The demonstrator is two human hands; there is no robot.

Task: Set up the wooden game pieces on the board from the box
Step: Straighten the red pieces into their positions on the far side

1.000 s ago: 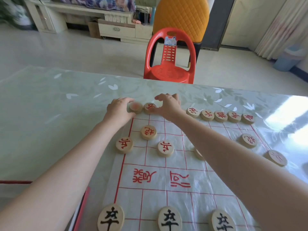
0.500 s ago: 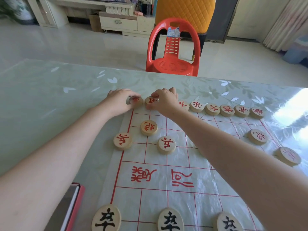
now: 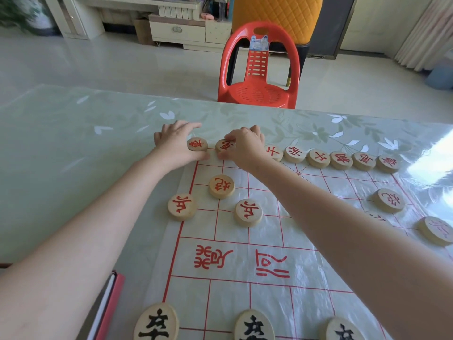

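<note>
The right hand [image 3: 245, 146] pinched the second piece [image 3: 223, 145] in the far row between its fingertips and thumb, holding it on the far edge of the board [image 3: 267, 231]. Just beside it, the left hand [image 3: 176, 143] lay spread around the corner piece [image 3: 197, 144], with its fingers stretched past the piece's far side and its thumb just below, not plainly gripping it. Both pieces sat at the board's far left corner. To the right of the hands, a row of six more red-marked pieces [image 3: 318, 158] ran along the same edge. Nearer, three red pieces [image 3: 221, 186] stood on the grid's left side, partly between the two forearms, and two others [image 3: 389, 200] stood toward the right edge. Black-marked pieces [image 3: 253, 326] lined the near edge. The board lay flat on the pale green tabletop [image 3: 73, 143], with a red-edged box [image 3: 107, 307] at its near left. A red chair [image 3: 257, 77] stood beyond the tabletop.
</note>
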